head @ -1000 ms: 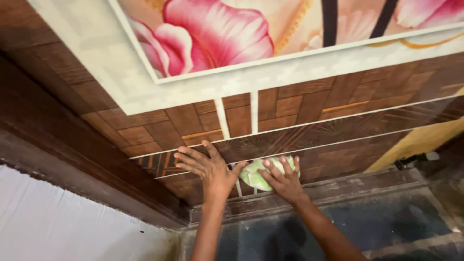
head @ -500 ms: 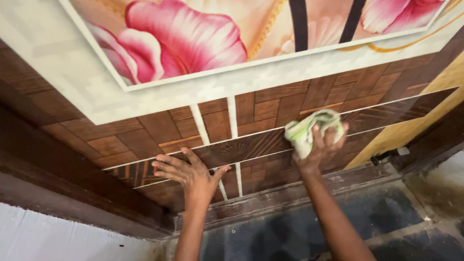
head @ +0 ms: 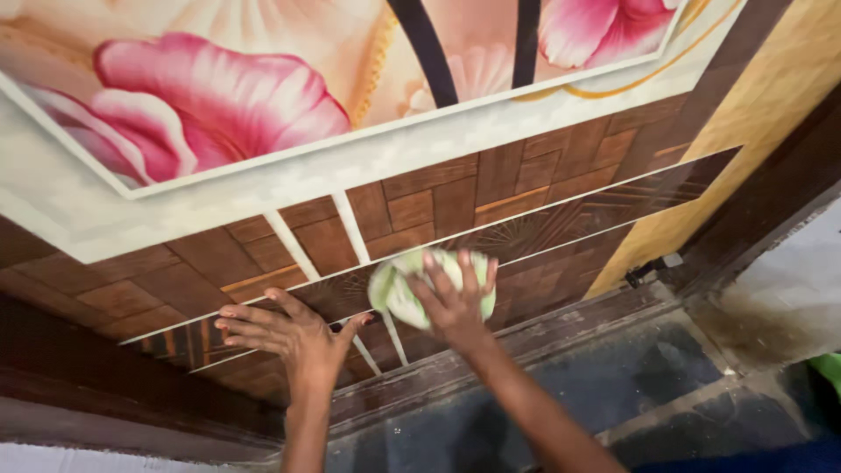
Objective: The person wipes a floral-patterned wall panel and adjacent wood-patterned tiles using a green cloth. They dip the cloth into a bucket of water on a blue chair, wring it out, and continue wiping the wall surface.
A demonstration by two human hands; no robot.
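My right hand (head: 451,302) presses a crumpled pale green cloth (head: 399,287) against the lower part of a brown, wood-patterned door panel (head: 455,201), on the dark decorative band crossed by white stripes. My left hand (head: 289,333) lies flat on the same panel to the left, fingers spread, holding nothing. Above both hands the panel carries a large picture of pink flowers (head: 201,105) in a white border.
A dark wooden frame (head: 526,337) runs along the bottom of the door. Below it lies a dark grey floor (head: 631,385). A yellowish panel (head: 745,158) stands at the right, with a small metal latch (head: 648,267) near its foot. A white wall (head: 788,289) is at the far right.
My right hand has slid the cloth along the dark band, first out to the right and now back left toward the white stripes. My left hand stays flat on the panel.
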